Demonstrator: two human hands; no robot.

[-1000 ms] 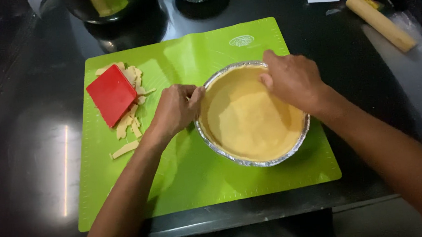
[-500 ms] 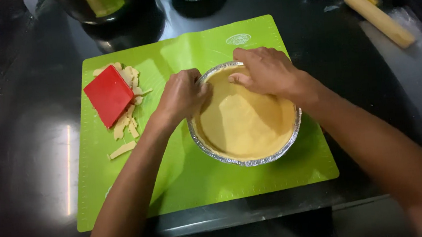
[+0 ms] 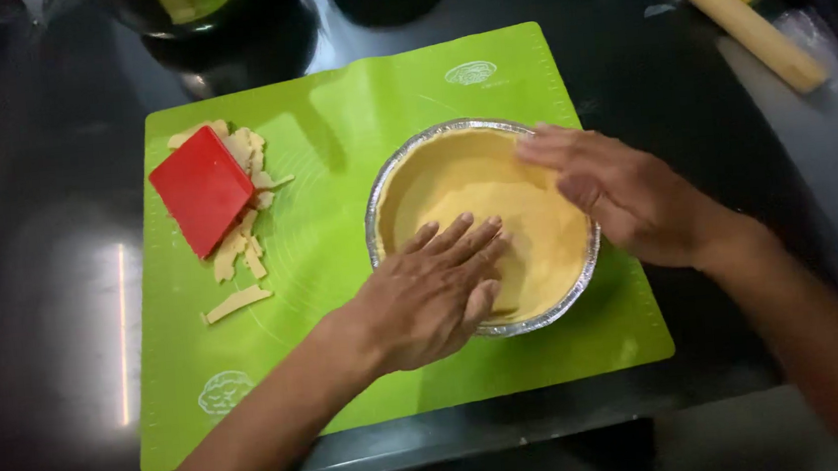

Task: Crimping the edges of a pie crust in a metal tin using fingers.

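A home kitchen — a green silicone baking mat (image 3: 371, 389) on a dark glossy countertop (image 3: 35, 296), a dough-lined foil pie tin (image 3: 381, 194), a wooden rolling pin (image 3: 754, 30) — set for baking.

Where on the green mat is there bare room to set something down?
The green mat is bare along its near-left corner, below the dough scraps, and along its far edge above the foil pie pan. It is crowded at the red scraper and in the pan, where the left hand and right hand rest.
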